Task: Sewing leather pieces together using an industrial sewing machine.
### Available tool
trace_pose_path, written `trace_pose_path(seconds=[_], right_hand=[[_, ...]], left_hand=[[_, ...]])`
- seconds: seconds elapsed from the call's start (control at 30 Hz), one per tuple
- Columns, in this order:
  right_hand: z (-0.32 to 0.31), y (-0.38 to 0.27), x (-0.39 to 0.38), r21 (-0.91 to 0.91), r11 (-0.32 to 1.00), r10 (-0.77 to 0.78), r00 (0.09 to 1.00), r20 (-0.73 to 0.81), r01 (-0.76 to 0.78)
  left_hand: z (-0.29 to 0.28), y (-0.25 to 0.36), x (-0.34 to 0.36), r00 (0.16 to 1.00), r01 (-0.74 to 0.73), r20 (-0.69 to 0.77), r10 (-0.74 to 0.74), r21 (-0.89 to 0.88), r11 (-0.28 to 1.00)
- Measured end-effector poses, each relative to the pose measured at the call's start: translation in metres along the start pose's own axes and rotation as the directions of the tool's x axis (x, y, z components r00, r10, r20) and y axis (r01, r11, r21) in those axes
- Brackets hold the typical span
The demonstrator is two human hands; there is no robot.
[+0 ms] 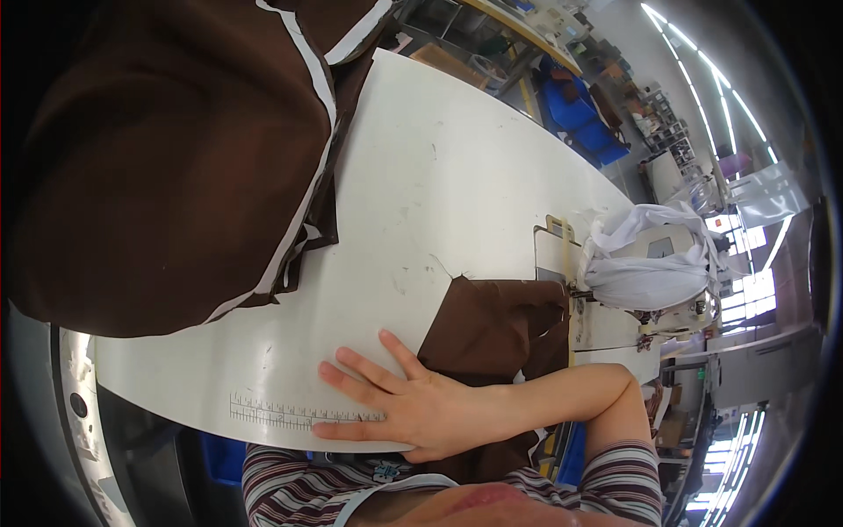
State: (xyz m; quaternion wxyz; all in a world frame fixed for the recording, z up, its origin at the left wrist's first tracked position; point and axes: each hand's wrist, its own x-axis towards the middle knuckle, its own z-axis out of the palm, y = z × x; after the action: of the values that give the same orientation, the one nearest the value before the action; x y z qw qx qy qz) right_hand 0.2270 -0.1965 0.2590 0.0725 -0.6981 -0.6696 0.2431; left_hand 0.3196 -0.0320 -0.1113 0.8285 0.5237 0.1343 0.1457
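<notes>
My right hand (395,400) lies palm down on the white tabletop (474,158), fingers spread over a printed measuring scale (272,408). Just beyond it, a brown fabric piece (474,321) extends to a sewing machine (597,325) at the right, with more brown fabric below my wrist. A white cloth (641,285) is draped around the machine head. A large brown fabric piece (176,184) with a white edge strip covers the upper left of the table. My left hand is out of sight.
Blue bins (566,101) and a wooden-edged bench (518,26) stand beyond the table's far edge. Shelving (667,119) and further equipment are at the right under strip lights. Another blue bin (224,457) shows below the near edge.
</notes>
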Motion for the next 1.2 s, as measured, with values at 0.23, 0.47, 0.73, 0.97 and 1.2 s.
trace_pose_path(seconds=[0.23,0.47,0.73,0.97,1.2], right_hand=[[0.004,0.0,0.001,0.012,1.0,0.002,0.999,-0.047,-0.002],[0.012,0.002,0.0,0.009,1.0,-0.018,0.994,-0.106,0.019],[0.012,0.001,-0.004,-0.052,0.998,-0.052,0.987,-0.15,0.044],[0.022,0.01,-0.006,-0.112,0.992,-0.087,0.941,-0.328,0.053],[-0.025,-0.014,-0.153,0.057,0.998,0.068,0.702,-0.709,-0.039]], left_hand=[[-0.042,0.006,-0.047,0.985,0.059,0.15,-0.09,0.205,0.977],[-0.058,0.027,-0.074,0.924,0.041,0.332,-0.189,0.404,0.914],[-0.065,0.082,-0.108,0.792,-0.042,0.493,-0.359,0.631,0.775],[-0.043,0.156,-0.169,0.607,-0.143,0.541,-0.582,0.795,0.59],[0.062,0.306,-0.274,0.27,0.028,0.439,-0.857,0.886,0.463]])
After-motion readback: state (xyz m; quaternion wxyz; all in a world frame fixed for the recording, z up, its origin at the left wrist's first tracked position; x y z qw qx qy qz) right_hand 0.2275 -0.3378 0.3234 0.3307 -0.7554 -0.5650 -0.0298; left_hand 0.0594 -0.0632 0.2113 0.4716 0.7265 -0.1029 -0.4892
